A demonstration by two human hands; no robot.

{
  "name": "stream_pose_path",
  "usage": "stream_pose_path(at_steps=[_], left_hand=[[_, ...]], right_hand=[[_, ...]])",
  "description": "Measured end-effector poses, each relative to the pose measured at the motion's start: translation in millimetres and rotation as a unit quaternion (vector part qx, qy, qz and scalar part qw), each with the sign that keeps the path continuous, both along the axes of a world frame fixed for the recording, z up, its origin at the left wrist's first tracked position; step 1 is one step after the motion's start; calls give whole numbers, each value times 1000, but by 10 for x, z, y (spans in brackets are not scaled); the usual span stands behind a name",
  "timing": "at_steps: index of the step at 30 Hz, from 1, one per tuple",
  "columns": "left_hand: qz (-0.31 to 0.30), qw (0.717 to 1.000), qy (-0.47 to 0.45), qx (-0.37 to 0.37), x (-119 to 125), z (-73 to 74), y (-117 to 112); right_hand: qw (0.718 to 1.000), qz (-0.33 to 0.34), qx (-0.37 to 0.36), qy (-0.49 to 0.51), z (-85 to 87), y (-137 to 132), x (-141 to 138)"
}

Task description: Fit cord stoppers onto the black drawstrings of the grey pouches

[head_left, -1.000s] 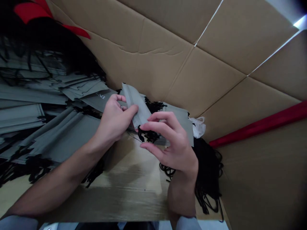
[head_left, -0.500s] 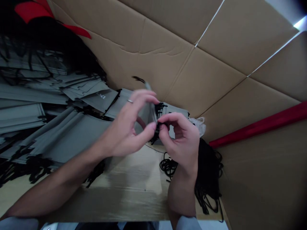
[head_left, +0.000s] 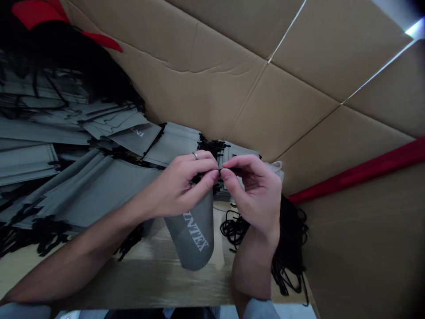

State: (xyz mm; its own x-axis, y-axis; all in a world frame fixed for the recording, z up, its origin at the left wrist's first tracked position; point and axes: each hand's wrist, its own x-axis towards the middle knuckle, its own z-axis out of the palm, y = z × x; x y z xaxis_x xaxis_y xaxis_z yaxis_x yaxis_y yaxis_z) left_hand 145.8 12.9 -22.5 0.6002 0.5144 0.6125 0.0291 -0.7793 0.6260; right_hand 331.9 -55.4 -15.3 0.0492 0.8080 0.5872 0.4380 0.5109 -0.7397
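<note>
A grey fabric pouch point(head_left: 195, 239) printed INTEX in white hangs from my left hand point(head_left: 186, 181), curving down over the table. My left thumb and fingers pinch its upper edge. Close against those fingertips, my right hand point(head_left: 250, 190) pinches thumb to forefinger on something dark and small, which looks like the end of a black cord; the fingers mostly hide it. Under my right wrist lies a heap of loose black cords point(head_left: 292, 248), with a looped bunch of cord point(head_left: 232, 228) on its left side.
Piles of grey pouches point(head_left: 99, 186) with black cord ends cover the left. More stacked pouches point(head_left: 179, 141) stand at the back by the cardboard wall point(head_left: 215, 97). A clear plastic bag point(head_left: 277, 170) and a red strip point(head_left: 358, 170) are at the right. Black-and-red material point(head_left: 40, 15) sits top left.
The pouch, blurred and raised behind my left hand before, now hangs below it with its print facing me. My fingertips have come together at its edge.
</note>
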Motion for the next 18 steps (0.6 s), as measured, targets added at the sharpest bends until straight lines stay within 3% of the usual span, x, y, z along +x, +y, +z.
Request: stream_pose_path(at_steps=[4,11,15,18], left_hand=[[-15,1000,3,-26,-7,7,-28],[-136,986,-13,-90,-76,49,-99],[-117,987,-8,-112,-81,79,-119],[-99,978,-2,-181,-54,83,-90]], right_hand=[[1000,3,-12,17,24,-16,30],[992,76,-47,94,40,-51,61],[991,82,-33,98,22,-20,62],[996,58,-13,67,32,-21,93]])
